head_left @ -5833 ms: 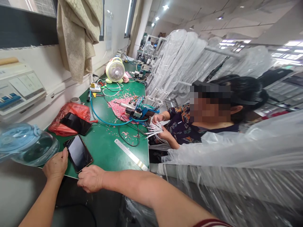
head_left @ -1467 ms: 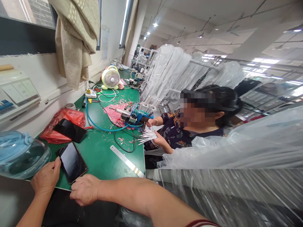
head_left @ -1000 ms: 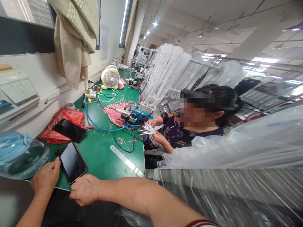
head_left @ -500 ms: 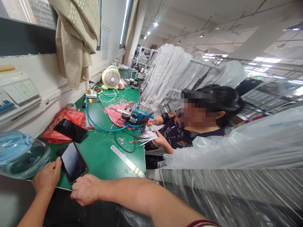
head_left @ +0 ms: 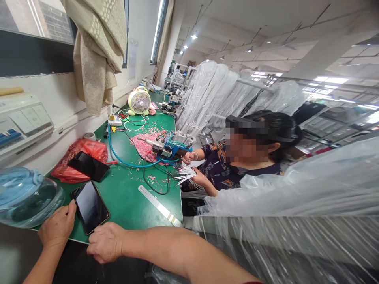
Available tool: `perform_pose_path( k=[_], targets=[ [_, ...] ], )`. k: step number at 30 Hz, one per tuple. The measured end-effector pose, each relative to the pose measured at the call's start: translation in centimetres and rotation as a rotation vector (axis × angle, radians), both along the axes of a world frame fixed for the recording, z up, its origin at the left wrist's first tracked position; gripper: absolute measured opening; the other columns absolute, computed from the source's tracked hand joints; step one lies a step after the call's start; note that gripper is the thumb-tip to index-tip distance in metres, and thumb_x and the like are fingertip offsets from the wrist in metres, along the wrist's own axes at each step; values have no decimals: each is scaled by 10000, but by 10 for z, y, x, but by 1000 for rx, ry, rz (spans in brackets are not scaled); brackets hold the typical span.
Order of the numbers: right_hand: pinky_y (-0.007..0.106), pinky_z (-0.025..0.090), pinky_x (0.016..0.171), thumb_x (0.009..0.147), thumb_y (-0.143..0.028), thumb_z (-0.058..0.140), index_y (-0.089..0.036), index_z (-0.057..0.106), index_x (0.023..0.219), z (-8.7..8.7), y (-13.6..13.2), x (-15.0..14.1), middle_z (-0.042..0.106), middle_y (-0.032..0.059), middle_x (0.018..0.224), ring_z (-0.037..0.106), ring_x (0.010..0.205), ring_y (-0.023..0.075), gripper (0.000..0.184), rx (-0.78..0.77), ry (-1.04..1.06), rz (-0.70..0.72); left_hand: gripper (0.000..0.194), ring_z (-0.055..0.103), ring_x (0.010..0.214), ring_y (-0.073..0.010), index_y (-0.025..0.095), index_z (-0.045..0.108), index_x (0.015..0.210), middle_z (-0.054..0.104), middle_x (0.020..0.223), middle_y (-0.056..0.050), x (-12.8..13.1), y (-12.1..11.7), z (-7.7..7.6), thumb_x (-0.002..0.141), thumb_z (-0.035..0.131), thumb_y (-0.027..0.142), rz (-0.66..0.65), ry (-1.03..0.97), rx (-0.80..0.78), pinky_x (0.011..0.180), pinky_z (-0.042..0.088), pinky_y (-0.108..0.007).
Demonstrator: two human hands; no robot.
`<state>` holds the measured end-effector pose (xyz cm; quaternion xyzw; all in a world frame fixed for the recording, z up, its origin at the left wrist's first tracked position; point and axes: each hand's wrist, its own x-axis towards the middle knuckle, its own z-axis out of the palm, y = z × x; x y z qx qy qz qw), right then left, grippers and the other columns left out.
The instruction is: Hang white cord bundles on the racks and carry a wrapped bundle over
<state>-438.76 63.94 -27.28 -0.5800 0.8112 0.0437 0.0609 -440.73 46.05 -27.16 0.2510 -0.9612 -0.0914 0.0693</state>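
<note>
A black phone (head_left: 90, 206) with a dark screen lies at the near corner of the green bench (head_left: 130, 197). My left hand (head_left: 57, 227) rests at its left edge, thumb touching the phone's side, fingers curled. Below the phone's near end, my right hand (head_left: 103, 243) sits as a loose fist on the bench edge, knuckles up; whether it grips the phone is hidden.
A second phone (head_left: 89, 165) lies on a red bag (head_left: 77, 156). A clear water jug (head_left: 25, 195) stands at the left, a steel ruler (head_left: 158, 205) to the right. A co-worker feeds white wires (head_left: 185, 173) into a blue machine (head_left: 168, 148). Plastic-wrapped cable bundles (head_left: 281, 205) hang at the right.
My hands have stayed on the phone. The view has shifted slightly. The co-worker's hands with the wires have moved about at the machine.
</note>
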Motion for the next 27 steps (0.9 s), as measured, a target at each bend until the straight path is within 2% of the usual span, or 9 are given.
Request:
perform_pose_path(
  k=[7,14,17,22,27],
  targets=[
    [267,438,690,847,-325,469,-221,642,968,3,-1,-1,582,-28,930,496,903,144,235,35,-33,9,577,574,779,-207,227,643,886,642,1048,-20,-3,-3,-7,885,163,547,32,-43,13,635,348,-288],
    [264,436,713,870,-323,420,-211,632,1011,9,1,0,575,-24,947,483,933,145,278,65,-37,6,586,567,826,-214,219,631,884,630,1075,-26,-1,1,0,891,142,541,22,-47,34,665,333,-287],
    [269,437,710,863,-325,436,-216,630,1017,7,0,0,575,-25,953,484,936,148,270,69,-32,5,568,557,803,-205,226,629,875,620,1109,-17,-2,-2,-1,886,163,550,24,-68,67,657,320,-282],
    [271,435,692,859,-311,450,-211,640,1000,7,0,1,584,-21,942,494,914,147,257,33,-10,5,528,544,750,-190,211,623,828,638,1056,-19,-4,-4,-8,886,211,537,18,-28,43,637,307,-280],
    [271,431,673,862,-308,444,-214,646,981,7,2,1,589,-22,939,501,903,147,252,25,-16,2,551,543,734,-192,212,633,837,646,1005,-24,-2,-1,-6,888,191,537,35,-2,8,635,318,-280]
  ],
)
